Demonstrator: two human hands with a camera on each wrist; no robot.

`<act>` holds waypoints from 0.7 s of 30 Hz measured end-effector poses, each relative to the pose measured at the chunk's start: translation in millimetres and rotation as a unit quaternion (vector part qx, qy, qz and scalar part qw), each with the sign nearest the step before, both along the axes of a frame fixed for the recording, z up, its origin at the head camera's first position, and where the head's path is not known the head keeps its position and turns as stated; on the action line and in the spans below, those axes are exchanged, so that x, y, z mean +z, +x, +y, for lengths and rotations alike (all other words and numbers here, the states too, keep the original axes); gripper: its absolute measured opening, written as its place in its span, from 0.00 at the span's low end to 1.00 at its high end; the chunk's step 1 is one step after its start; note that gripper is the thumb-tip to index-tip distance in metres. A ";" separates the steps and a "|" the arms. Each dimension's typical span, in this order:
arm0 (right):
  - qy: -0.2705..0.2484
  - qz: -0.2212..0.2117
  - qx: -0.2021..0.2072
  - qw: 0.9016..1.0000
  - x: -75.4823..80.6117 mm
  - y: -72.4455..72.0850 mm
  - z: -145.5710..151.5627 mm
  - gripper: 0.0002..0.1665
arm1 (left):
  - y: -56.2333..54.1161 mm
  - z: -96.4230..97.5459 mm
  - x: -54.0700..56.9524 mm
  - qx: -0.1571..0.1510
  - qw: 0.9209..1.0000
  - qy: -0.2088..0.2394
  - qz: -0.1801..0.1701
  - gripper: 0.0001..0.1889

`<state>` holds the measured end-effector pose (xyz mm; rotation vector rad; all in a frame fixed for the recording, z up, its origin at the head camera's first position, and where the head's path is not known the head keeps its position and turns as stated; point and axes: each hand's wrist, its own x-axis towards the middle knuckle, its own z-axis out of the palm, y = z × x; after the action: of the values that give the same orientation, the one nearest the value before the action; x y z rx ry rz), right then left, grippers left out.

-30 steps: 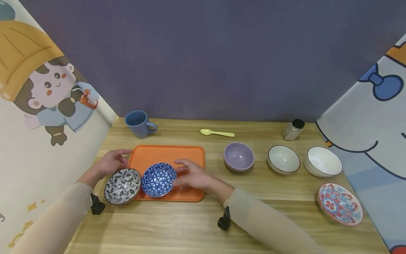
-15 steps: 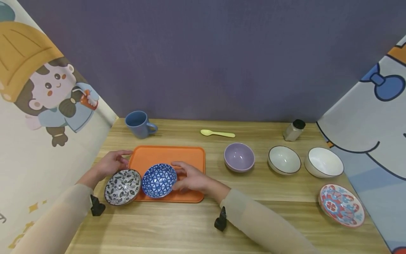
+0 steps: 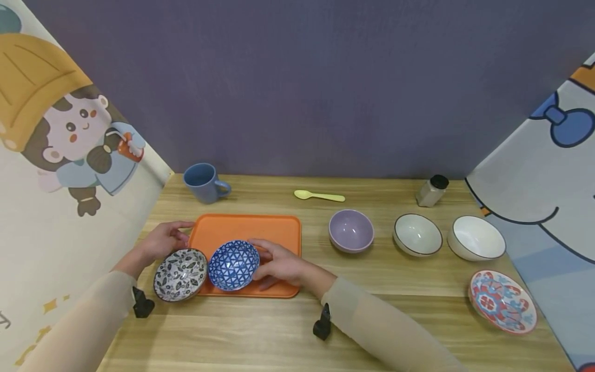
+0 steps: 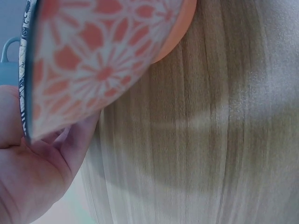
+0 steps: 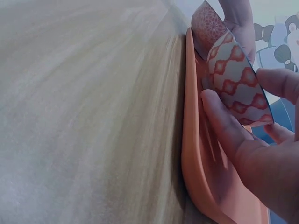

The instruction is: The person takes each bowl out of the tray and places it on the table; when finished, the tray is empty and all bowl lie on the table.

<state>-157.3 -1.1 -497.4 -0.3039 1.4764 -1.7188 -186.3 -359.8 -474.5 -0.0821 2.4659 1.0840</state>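
My left hand (image 3: 160, 241) grips the far left side of a black-and-white leaf-patterned bowl (image 3: 180, 276). The bowl overlaps the left edge of an orange tray (image 3: 274, 230) and leans to one side. Its outside, red with white flowers, fills the upper left of the left wrist view, and some of my fingers are hidden behind it. Over the tray, a blue-and-white triangle-patterned bowl (image 3: 233, 265) stands tilted right beside the first. My right hand (image 3: 284, 264) holds it at the right side, fingers at the rim and thumb lower against the red-and-white outside (image 5: 233, 84).
Behind the tray stand a blue mug (image 3: 203, 183) and a yellow spoon (image 3: 321, 196). To the right are a purple bowl (image 3: 350, 231), two white bowls (image 3: 418, 235), a red-and-blue patterned bowl (image 3: 502, 301) and a black-capped jar (image 3: 432, 191). Walls border the back and sides.
My right hand has shifted slightly left and closed in on the blue-and-white bowl's right side. The left hand and the leaf-patterned bowl stay almost where they were.
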 end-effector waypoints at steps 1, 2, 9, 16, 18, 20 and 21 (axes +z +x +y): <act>-0.004 -0.002 -0.003 1.000 -0.5 0.6 -0.4 0.54 | 0.2 -0.2 0.2 -0.001 1.000 0.000 0.000 0.32; -0.006 -0.002 -0.007 1.000 -1.0 1.2 -0.5 0.54 | 0.4 -0.1 0.3 -0.001 1.000 0.000 0.000 0.32; -0.018 -0.011 -0.032 0.999 -2.4 6.1 1.6 0.53 | 1.2 1.1 -0.3 0.001 1.000 0.002 -0.002 0.32; -0.023 -0.013 -0.041 0.999 -4.1 8.1 7.5 0.53 | 1.0 0.5 -0.7 0.001 1.000 0.004 0.001 0.32; -0.023 -0.015 -0.042 0.999 -4.1 8.6 9.5 0.53 | 0.8 0.0 -1.2 0.001 1.000 0.001 0.002 0.32; -0.024 -0.018 -0.044 0.999 -3.9 9.2 11.3 0.54 | 0.7 -0.7 -1.4 -0.001 1.000 -0.002 0.003 0.32; -0.026 -0.021 -0.046 0.998 -4.0 9.6 12.0 0.54 | 0.7 -1.0 -1.4 -0.001 1.000 -0.003 0.003 0.32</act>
<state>-147.7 11.0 -501.3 -0.2275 1.4368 -1.8281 -185.6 -360.7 -475.9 -0.0781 2.4748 1.0772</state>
